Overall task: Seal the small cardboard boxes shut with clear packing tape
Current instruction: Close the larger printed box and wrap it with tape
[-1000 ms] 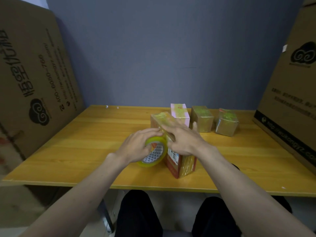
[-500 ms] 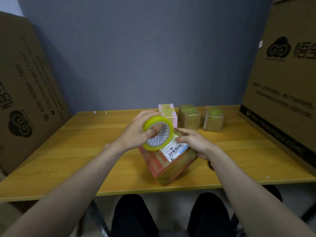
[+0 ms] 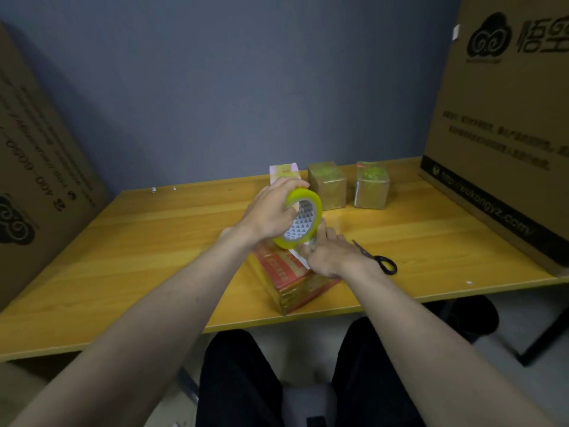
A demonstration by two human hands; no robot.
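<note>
My left hand [image 3: 271, 215] grips a yellowish roll of clear packing tape [image 3: 303, 223], held upright above a red and gold cardboard box [image 3: 289, 278] that lies near the table's front edge. My right hand [image 3: 331, 257] rests on the box's top beside its white label, fingertips pinched at the tape's loose end under the roll. Three small boxes stand at the back: a pink one [image 3: 284, 171] partly hidden behind my left hand, and two brown taped ones [image 3: 328, 184] [image 3: 371, 186].
Black scissors [image 3: 377, 258] lie on the wooden table [image 3: 138, 241] just right of my right hand. Large cardboard cartons lean at the left [image 3: 37, 180] and stand on the table's right side [image 3: 505, 134]. My legs show below the table edge.
The box went from standing on end to lying flat. My left hand lifted the tape roll from the box's side to above it. My right hand slid to the tape end; scissors came into view.
</note>
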